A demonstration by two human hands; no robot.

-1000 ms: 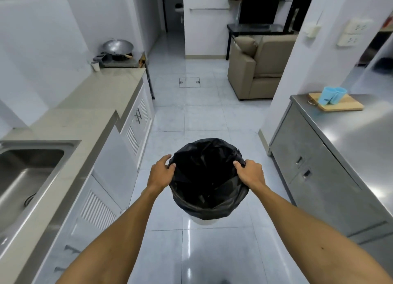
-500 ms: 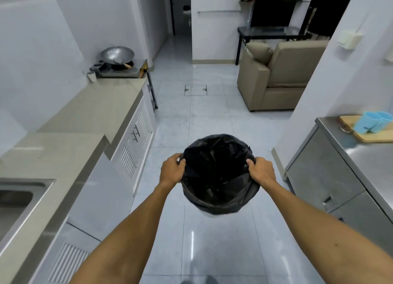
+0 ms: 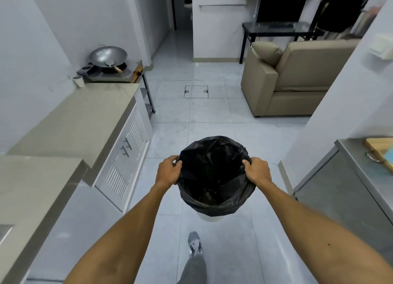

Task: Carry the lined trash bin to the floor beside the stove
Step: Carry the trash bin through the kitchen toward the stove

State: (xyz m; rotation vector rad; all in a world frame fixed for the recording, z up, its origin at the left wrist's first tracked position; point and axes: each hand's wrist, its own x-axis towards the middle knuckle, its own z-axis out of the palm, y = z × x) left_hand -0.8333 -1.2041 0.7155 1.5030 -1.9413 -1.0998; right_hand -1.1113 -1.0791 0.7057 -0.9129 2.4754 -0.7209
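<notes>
A white trash bin (image 3: 209,217) lined with a black bag (image 3: 214,177) hangs in the air in front of me, above the tiled floor. My left hand (image 3: 168,171) grips its left rim and my right hand (image 3: 258,172) grips its right rim. Only a strip of the white bin shows under the bag. The stove (image 3: 112,72) stands far ahead on the left at the end of the counter, with a metal wok (image 3: 108,56) on it. Bare tiled floor (image 3: 170,105) lies beside the stove.
A long beige counter (image 3: 78,122) with white cabinets runs along the left. A steel cabinet (image 3: 348,190) with a wooden board stands on the right, behind a white wall corner. A beige sofa (image 3: 297,79) sits ahead on the right. My foot (image 3: 194,242) is below the bin.
I have walked forward along the aisle with the bin held in both hands. The stove and sofa are closer, the sink has slid out of view, and my foot now shows.
</notes>
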